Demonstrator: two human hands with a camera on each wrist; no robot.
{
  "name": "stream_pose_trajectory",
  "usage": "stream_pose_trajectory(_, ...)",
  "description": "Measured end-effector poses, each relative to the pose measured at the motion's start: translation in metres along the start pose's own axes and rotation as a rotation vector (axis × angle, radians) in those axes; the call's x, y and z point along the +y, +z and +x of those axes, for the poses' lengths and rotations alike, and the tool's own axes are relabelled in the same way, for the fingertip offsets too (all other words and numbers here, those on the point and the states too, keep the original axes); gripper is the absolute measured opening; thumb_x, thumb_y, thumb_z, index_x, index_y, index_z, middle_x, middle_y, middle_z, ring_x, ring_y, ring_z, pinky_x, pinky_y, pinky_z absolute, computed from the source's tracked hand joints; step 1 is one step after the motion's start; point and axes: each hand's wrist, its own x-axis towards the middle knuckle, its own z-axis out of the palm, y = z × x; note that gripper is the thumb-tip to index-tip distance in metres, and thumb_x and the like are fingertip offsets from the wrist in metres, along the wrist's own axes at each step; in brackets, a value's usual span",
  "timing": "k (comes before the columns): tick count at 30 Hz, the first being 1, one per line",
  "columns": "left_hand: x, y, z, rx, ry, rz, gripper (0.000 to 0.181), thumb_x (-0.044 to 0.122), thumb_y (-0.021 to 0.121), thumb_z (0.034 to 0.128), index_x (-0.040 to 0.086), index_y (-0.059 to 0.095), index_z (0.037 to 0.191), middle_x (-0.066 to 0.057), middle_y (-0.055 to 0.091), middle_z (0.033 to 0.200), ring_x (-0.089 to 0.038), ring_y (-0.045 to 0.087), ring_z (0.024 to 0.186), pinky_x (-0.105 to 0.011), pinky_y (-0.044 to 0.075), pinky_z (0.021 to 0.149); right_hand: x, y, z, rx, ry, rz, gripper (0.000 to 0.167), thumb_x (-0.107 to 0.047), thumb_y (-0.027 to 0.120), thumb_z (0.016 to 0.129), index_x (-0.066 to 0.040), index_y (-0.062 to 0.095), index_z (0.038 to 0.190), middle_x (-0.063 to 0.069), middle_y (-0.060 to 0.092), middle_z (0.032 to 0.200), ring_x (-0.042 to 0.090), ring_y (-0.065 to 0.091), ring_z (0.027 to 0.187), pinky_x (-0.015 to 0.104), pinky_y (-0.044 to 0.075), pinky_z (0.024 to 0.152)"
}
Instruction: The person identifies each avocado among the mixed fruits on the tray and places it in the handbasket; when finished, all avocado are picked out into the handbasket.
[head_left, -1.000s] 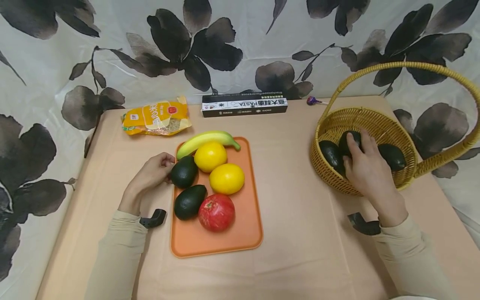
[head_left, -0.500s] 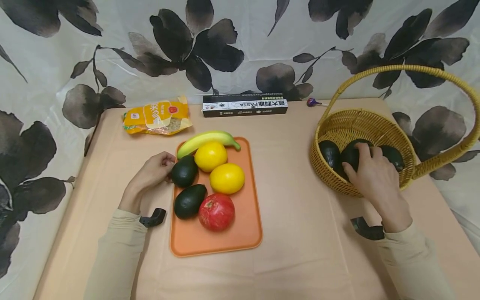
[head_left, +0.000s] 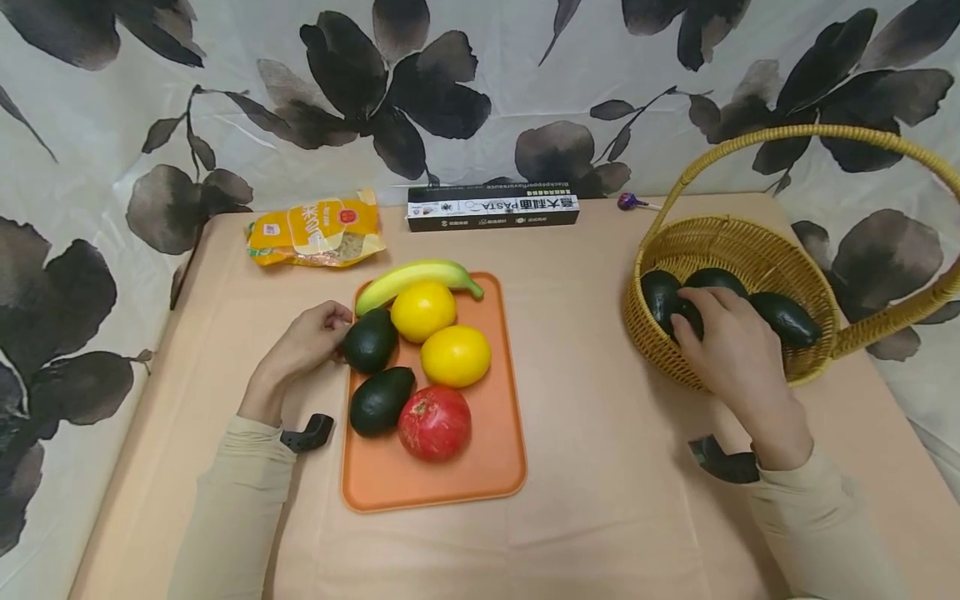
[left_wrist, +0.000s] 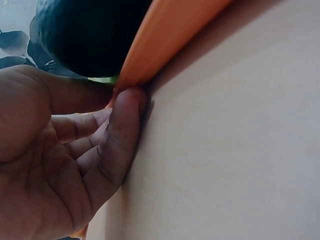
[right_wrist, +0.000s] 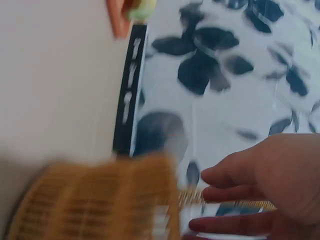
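Spanning the lower frame, a peach table (head_left: 592,467) carries all items. The wicker basket (head_left: 757,246), at right, contains avocados (head_left: 785,319). The orange tray (head_left: 483,454), left of centre, holds a banana (head_left: 408,281), a red fruit (head_left: 435,423), two yellow fruits (head_left: 455,357) and two dark fruits (head_left: 382,402). Right hand (head_left: 731,346): palm down inside the basket, thumb beside an avocado; fingers extended, slightly apart, nothing visible between them; contact cannot be confirmed. Left hand (head_left: 303,337): pinches the tray's left edge, thumb above, fingers curled. Black box (head_left: 492,207), upper centre: lettering includes "PASTA", inverted. Yellow packet (head_left: 317,233), upper left: white Chinese characters. Lollipop (head_left: 630,202), upper right: near the basket.
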Motion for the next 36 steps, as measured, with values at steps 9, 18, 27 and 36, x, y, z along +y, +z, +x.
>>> stream_pose_trajectory(9,-0.003,0.001,0.000,0.005,0.023,0.003,0.032,0.015,0.046,0.0999,-0.007,0.048,0.123,-0.015,0.057,0.093,-0.016,0.060,0.068,-0.026,0.051,0.062,-0.099,0.037,0.010,0.039,-0.565,0.157,0.028,-0.008,0.068,0.085,-0.004,0.066,0.112,0.017,0.065,0.118,0.034,0.061,0.108,0.047,0.051,0.091)
stream_pose_trajectory(18,-0.001,0.002,0.001,0.007,0.022,0.004,0.032,0.015,0.048,0.0992,-0.007,0.049,0.122,-0.014,0.058,0.091,-0.016,0.061,0.067,-0.026,0.051,0.061,-0.207,0.077,0.007,-0.192,-0.914,0.034,0.036,-0.028,0.057,0.093,-0.021,0.058,0.128,0.007,0.055,0.135,0.025,0.051,0.127,0.039,0.044,0.106)
stream_pose_trajectory(27,0.000,-0.002,-0.001,0.003,0.030,0.001,0.033,0.017,0.047,0.1006,-0.007,0.048,0.123,-0.015,0.059,0.092,-0.016,0.061,0.067,-0.026,0.052,0.062,-0.256,0.097,-0.001,-0.371,-0.939,-0.164,0.046,-0.042,0.055,0.094,-0.032,0.049,0.138,0.001,0.055,0.130,0.020,0.054,0.112,0.033,0.048,0.087)
stream_pose_trajectory(36,-0.001,0.000,0.000,-0.003,0.025,-0.016,0.033,0.016,0.047,0.1007,-0.007,0.048,0.124,-0.014,0.058,0.092,-0.016,0.061,0.068,-0.026,0.053,0.063,-0.272,0.098,-0.005,-0.437,-0.849,-0.234,0.035,-0.031,0.060,0.095,-0.029,0.050,0.128,0.002,0.053,0.112,0.019,0.058,0.085,0.029,0.045,0.069)
